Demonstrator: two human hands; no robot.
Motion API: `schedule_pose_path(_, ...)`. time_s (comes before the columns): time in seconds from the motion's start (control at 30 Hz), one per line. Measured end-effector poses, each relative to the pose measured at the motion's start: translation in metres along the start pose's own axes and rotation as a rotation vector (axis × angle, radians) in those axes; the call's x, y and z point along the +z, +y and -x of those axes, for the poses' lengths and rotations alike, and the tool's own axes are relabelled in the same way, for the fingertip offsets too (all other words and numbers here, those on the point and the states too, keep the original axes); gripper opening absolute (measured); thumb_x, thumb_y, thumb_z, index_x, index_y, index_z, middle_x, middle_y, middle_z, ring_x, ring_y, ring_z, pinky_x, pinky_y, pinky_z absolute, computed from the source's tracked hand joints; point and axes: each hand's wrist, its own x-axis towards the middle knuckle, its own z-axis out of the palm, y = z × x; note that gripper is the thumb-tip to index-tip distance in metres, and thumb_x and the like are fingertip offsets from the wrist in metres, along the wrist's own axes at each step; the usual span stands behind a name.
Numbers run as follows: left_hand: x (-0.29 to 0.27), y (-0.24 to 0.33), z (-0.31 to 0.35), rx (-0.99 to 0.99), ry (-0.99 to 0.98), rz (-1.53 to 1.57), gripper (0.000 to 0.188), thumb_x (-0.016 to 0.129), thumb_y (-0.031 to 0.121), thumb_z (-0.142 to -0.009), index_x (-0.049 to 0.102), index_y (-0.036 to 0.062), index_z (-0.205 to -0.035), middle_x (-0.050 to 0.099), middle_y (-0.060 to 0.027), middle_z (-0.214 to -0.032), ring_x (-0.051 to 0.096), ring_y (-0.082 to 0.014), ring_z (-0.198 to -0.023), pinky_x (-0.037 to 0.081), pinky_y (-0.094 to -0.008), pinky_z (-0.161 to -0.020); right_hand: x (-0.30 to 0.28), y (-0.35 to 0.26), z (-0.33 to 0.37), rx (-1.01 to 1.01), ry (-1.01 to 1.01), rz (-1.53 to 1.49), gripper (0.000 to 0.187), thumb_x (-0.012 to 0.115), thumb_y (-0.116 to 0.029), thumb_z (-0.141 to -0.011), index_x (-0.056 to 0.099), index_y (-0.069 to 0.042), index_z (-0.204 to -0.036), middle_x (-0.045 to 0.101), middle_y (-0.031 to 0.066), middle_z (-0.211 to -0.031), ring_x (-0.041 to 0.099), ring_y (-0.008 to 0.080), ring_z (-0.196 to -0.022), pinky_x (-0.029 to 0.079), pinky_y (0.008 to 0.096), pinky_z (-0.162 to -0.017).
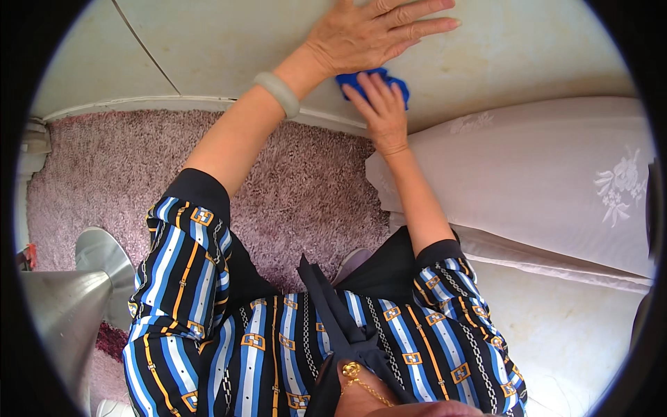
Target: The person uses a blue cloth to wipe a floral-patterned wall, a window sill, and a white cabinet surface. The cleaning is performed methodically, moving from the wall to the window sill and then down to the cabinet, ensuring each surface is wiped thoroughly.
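Note:
My left hand [375, 31] lies with its fingers stretched out against a pale, mottled panel [229, 48], a light bangle on its wrist. Nothing shows in that hand. Just below and to the right, my right hand [382, 111] presses a blue cloth [399, 88] onto the same panel. Its fingers lie spread over the cloth, which is bunched and partly hidden beneath them. The two hands are close together, the left one farther off.
Purplish shaggy carpet [306, 187] meets the panel along a white trim [167, 103]. To the right is a bulky form under a pale, flower-embroidered cover [528, 160], close to my right forearm. A shiny metal pedestal [69, 299] stands at the lower left.

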Motion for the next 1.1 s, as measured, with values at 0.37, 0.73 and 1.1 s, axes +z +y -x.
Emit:
schedule_pose_path(0.37, 0.000, 0.004, 0.000, -0.025, 0.050, 0.061, 0.054, 0.052, 0.026, -0.094, 0.043, 0.0263, -0.147, 0.036, 0.0017, -0.157, 0.028, -0.0163, -0.146, -0.003, -0.0616, -0.118, -0.023, 0.033, -0.026, 0.174, 0.439, 0.021, 0.059, 0.059, -0.001, -0.078, 0.056, -0.017, -0.135, 0.038, 0.0164, -0.149, 0.033, 0.0425, -0.138, 0.022, 0.0565, -0.114)
schedule_pose_path(0.73, -0.002, -0.004, 0.008, -0.004, 0.157, 0.021, 0.050, 0.057, 0.026, -0.092, 0.051, 0.0255, -0.142, 0.042, 0.0025, -0.153, 0.037, -0.0164, -0.142, 0.002, -0.0617, -0.118, -0.030, 0.019, -0.030, 0.155, 0.363, 0.055, 0.044, 0.068, -0.003, -0.068, 0.074, -0.027, -0.104, 0.055, 0.0063, -0.112, 0.049, 0.0252, -0.108, 0.039, 0.0392, -0.089)
schedule_pose_path(1.1, 0.016, 0.005, 0.005, 0.014, 0.267, 0.068, 0.047, 0.057, 0.025, -0.093, 0.052, 0.0279, -0.140, 0.040, 0.0060, -0.154, 0.038, -0.0123, -0.140, 0.003, -0.0609, -0.120, 0.041, -0.066, 0.023, 0.849, 0.185, -0.467, 0.056, 0.078, 0.004, -0.070, 0.050, -0.006, -0.118, 0.049, 0.0133, -0.110, 0.049, 0.0305, -0.100, 0.042, 0.0401, -0.089)
